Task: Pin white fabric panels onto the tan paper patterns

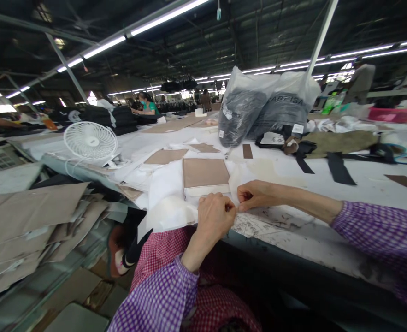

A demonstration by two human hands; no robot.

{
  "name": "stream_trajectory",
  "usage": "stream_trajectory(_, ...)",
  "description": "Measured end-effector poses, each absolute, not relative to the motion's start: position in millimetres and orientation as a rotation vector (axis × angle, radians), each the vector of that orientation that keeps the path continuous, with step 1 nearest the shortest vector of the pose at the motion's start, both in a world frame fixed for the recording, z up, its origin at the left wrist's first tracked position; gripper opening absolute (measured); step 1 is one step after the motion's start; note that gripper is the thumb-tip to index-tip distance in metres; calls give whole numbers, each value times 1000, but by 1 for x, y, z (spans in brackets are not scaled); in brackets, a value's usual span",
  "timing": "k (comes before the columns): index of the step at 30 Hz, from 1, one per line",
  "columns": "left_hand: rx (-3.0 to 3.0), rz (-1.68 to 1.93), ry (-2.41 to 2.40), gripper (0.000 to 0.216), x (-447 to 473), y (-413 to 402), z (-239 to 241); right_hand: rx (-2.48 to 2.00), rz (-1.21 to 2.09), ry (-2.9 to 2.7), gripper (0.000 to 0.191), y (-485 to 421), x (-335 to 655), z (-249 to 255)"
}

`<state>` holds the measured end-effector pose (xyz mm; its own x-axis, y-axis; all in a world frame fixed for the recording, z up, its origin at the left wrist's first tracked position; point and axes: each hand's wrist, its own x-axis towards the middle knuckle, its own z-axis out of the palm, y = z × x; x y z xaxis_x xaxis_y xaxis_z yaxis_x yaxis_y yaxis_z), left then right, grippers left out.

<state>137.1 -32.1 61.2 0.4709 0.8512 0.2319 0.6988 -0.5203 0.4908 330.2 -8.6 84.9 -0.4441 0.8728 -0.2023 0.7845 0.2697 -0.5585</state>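
Observation:
My left hand [214, 215] and my right hand [256, 195] meet at the near edge of a long white table [362, 180], fingertips pinched together on the edge of a thin white fabric piece [236, 182]. Just behind them lies a small stack of white pieces topped by a square tan card [205, 172]. More white fabric [170, 210] hangs over the table edge to the left of my left hand. Both sleeves are purple checked.
A white desk fan [90, 141] stands at the left. Two bulging plastic bags of dark cloth [262, 108] sit behind the stack. Black strips [339, 168] and olive fabric lie at the right. Cardboard sheets [26, 216] are piled low left. Other workers sit far back.

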Motion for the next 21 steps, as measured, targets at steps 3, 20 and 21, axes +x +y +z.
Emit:
stream_trajectory(3,2494,752,1217,20,123,-41,58,-1636,898,-2363,31,-7,327,84)
stream_trajectory(20,2270,883,1476,10,122,-38,45,-1780,569,-2414,39,-19,313,84)
stream_trajectory(21,2265,878,1478,11,123,-37,45,-1845,491,-2422,42,-19,309,83)
